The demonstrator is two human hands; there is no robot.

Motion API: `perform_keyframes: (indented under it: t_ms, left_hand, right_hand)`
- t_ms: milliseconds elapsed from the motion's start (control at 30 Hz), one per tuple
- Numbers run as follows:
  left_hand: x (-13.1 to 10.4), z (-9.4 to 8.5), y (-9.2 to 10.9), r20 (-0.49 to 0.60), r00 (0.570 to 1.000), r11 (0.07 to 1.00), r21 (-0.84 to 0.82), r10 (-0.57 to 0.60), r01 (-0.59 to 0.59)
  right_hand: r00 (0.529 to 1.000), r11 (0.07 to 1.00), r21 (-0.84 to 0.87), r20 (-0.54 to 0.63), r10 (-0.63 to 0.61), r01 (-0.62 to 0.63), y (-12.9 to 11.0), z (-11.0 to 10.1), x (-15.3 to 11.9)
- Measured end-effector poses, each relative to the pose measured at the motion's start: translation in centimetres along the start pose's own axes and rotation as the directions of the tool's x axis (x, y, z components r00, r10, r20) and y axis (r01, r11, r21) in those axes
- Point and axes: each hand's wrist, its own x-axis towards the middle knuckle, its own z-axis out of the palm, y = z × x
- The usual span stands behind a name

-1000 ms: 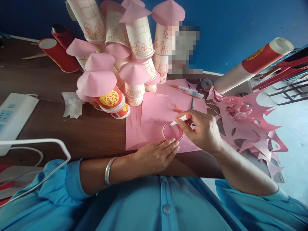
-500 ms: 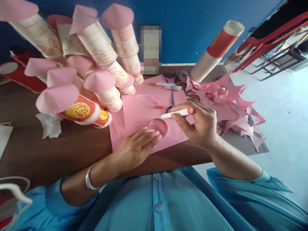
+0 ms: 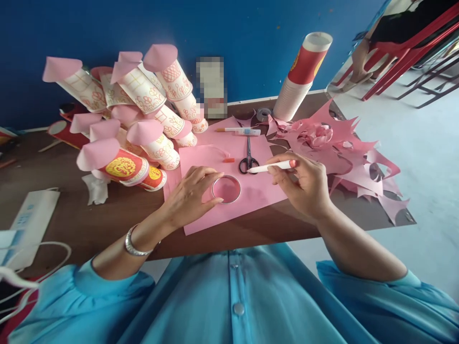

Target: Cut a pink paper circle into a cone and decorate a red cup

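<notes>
Pink paper (image 3: 201, 162) lies on the dark brown table, and a round ring (image 3: 239, 191) rests on it. The fingers and thumb of my left hand (image 3: 195, 196) are spread around the ring's left side, touching or very near its rim. In my right hand (image 3: 303, 184) is a white marker (image 3: 267, 167) with an orange end, its tip pointing left above the scissors' handles. Black-handled scissors (image 3: 248, 157) lie on the paper beyond the ring. An orange cap (image 3: 228, 160) is left of the scissors, and a second marker (image 3: 238, 130) lies farther back.
Decorated paper-cup towers with pink cones (image 3: 145, 131) crowd the left. A tall cup stack (image 3: 294, 91) stands at the back right beside a grey tape roll (image 3: 264, 113). Cut pink scraps (image 3: 330, 148) cover the right side. Someone's foot (image 3: 358, 74) shows by a red chair.
My left hand has moved off the top of the ring to its left side, with thumb and fingers now apart. The marker in my right hand is farther from the ring. The view has shifted.
</notes>
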Motion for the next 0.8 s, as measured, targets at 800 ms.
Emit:
perform_keyframes:
  t_ms: [800]
  left_hand:
    - [-1.0, 6.1, 1.6, 0.270, 0.918, 0.940, -0.259, 0.290, -0.221]
  right_hand:
    - [0.926, 0.973, 0.158, 0.364, 0.100, -0.167, 0.3, 3.4, 5.6]
